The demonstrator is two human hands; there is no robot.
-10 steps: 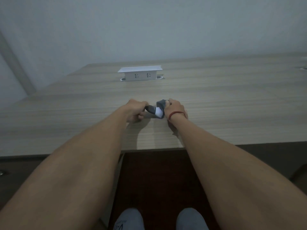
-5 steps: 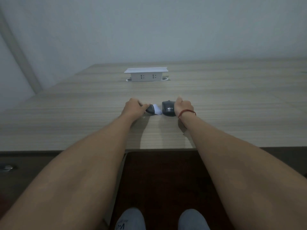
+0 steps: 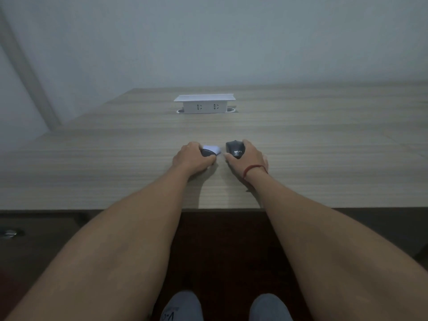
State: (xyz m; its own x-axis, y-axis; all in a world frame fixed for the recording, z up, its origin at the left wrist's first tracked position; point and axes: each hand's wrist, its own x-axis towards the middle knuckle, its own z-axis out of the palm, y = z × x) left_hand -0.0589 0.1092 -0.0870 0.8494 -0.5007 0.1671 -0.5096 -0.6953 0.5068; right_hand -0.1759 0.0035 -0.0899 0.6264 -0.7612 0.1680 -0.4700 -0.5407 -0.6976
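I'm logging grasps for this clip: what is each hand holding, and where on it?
The right hand grips the black mouse by its rear and sides. The left hand holds a dark piece with a white part by its near end.

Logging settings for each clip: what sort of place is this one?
Probably an office or meeting room: a long wood-grain desk with a white pop-up socket box set into it, and a black computer mouse gripped by the right hand, against a plain wall.

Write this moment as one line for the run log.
left hand: grips dark part with white piece | right hand: holds black mouse | both on wooden table
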